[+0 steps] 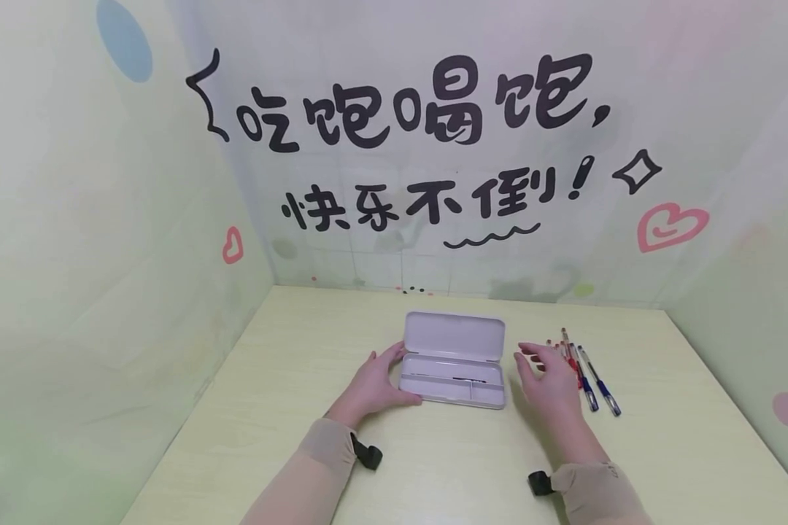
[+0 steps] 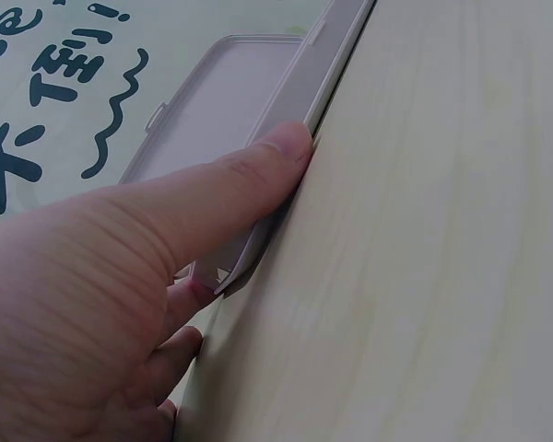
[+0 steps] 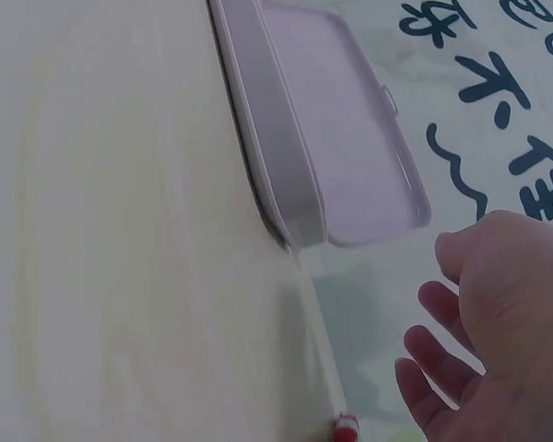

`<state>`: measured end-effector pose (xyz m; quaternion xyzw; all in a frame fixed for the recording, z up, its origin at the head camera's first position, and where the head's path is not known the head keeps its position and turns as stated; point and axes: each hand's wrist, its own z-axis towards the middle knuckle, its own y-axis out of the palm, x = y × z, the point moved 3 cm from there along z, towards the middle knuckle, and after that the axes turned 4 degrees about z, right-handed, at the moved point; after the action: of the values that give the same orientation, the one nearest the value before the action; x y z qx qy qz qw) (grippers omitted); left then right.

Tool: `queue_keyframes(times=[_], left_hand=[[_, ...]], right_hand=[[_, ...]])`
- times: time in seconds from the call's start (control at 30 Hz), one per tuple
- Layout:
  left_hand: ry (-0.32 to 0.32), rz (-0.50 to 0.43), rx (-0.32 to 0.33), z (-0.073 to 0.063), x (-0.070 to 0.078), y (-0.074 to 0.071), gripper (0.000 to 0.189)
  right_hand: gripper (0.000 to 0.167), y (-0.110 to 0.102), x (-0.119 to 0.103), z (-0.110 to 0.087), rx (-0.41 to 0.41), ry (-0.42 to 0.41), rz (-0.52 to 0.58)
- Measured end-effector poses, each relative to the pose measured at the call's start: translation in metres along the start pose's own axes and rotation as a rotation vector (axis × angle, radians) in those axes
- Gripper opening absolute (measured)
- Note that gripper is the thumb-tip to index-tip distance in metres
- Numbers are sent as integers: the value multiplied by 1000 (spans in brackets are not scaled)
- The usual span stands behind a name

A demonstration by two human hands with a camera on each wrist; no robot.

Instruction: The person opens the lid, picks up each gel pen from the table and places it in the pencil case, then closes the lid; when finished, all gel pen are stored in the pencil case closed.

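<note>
The lilac case [image 1: 436,388] stood on the counter [image 1: 446,467], between the two hands. Its lid [image 1: 454,335] was raised at the rear, so the opening step was judged complete. The interior comprised one long rear compartment and a front row split by a short divider [image 1: 470,390]. A slim dark item [image 1: 468,379], partly hidden by the long partition, lay in the rear compartment; its type could not be confirmed. The front compartments showed no contents.

The left hand [image 1: 373,385] steadied the case at its left end, the thumb pressed along the front wall and the other fingers bent around the end, clamping the corner. The right hand [image 1: 551,383] hung just beside the right end, apart from the case, its fingers loosely curved, spaced apart and holding nothing.

The red pens [image 1: 572,361] and blue pens [image 1: 600,382] lay on the counter to the right, outside the case; the right hand partly covered the group, preventing an exact count. Handling of these pens and closing of the lid were judged outstanding.
</note>
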<state>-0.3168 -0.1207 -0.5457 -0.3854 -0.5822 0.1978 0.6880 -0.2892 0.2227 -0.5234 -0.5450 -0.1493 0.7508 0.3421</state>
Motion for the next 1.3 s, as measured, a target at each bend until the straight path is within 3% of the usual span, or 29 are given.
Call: queue_keyframes(times=[0.2, 0.5, 0.73, 1.0, 1.3], left_hand=[[0, -3, 3, 0, -2, 1, 125], [-15, -3, 1, 0, -2, 3, 125], [-9, 7, 4, 0, -2, 3, 126], [12, -1, -3, 0, -1, 2, 126], [25, 7, 1, 1, -2, 2, 125]], right_hand=[[34, -28, 23, 0, 70, 61, -89], [48, -56, 56, 0, 73, 310, -156], [57, -69, 78, -3, -6, 438, -214], [59, -73, 83, -5, -71, 486, -302], [48, -75, 84, -6, -79, 494, -324]])
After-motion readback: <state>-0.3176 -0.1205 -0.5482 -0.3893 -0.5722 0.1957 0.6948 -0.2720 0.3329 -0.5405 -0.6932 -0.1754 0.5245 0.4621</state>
